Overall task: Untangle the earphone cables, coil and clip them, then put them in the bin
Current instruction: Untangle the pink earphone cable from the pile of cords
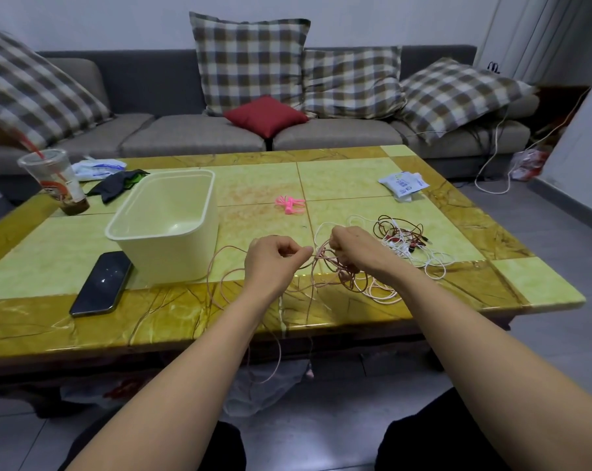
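Note:
My left hand (274, 258) pinches a thin pink-brown earphone cable (219, 263) above the table's near edge. My right hand (354, 249) grips a bunch of the same cable, close beside the left. Loops of that cable hang down over the front edge of the table. To the right lies a tangle of white and dark red earphone cables (406, 239). Pink clips (289, 202) lie near the table's middle. The cream plastic bin (189, 232) stands to the left, with nothing visible inside.
A black phone (102, 283) lies at the front left beside the bin. A plastic drink cup (58, 180), a dark cloth (117, 185) and white packets (403, 183) sit farther back. A grey sofa with cushions stands behind the green-and-yellow table (83, 321).

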Demonstrator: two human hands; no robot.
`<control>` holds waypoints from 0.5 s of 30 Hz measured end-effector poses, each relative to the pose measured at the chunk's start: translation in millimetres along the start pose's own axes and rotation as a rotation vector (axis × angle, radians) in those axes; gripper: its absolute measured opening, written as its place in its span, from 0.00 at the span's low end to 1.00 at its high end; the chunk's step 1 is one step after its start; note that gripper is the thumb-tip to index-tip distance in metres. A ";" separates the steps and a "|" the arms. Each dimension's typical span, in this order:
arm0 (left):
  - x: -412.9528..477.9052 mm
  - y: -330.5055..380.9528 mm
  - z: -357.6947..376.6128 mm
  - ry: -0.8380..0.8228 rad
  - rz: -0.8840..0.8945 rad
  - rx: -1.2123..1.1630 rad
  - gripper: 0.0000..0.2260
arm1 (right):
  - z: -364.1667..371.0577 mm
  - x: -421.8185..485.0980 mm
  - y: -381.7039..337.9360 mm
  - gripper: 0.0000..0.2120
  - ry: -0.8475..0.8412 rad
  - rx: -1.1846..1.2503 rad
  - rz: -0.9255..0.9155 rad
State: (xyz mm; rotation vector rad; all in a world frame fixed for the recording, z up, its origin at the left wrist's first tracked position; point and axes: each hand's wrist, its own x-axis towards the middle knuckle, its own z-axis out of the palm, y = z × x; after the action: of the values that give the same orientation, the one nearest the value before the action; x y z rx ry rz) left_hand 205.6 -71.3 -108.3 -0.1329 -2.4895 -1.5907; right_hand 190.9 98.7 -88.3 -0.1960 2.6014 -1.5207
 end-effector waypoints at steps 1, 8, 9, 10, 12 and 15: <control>0.0 -0.6 -0.7 -0.007 -0.008 -0.013 0.08 | -1.1 -1.0 0.1 0.14 -0.028 0.014 -0.008; 0.5 -3.5 -5.2 -0.092 -0.017 -0.051 0.09 | -6.8 -2.1 4.3 0.15 0.036 -0.057 -0.200; 0.1 -3.2 -4.8 -0.095 -0.013 -0.042 0.09 | -6.3 -3.0 3.2 0.15 0.003 -0.036 -0.187; -0.1 -3.3 -4.3 -0.095 -0.002 -0.025 0.09 | -5.6 -4.0 2.1 0.14 -0.033 -0.035 -0.168; 0.0 -5.3 -3.1 -0.089 0.022 0.017 0.09 | -3.4 -4.3 2.1 0.14 -0.064 -0.043 -0.133; 0.9 -7.7 -1.5 -0.067 0.028 0.059 0.03 | -3.2 -4.5 2.8 0.13 -0.113 0.006 -0.072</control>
State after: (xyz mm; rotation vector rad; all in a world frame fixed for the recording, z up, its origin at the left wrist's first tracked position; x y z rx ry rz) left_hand 203.5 -76.0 -114.3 -0.2151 -2.5703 -1.5251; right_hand 194.7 103.6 -89.0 -0.3672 2.5274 -1.4928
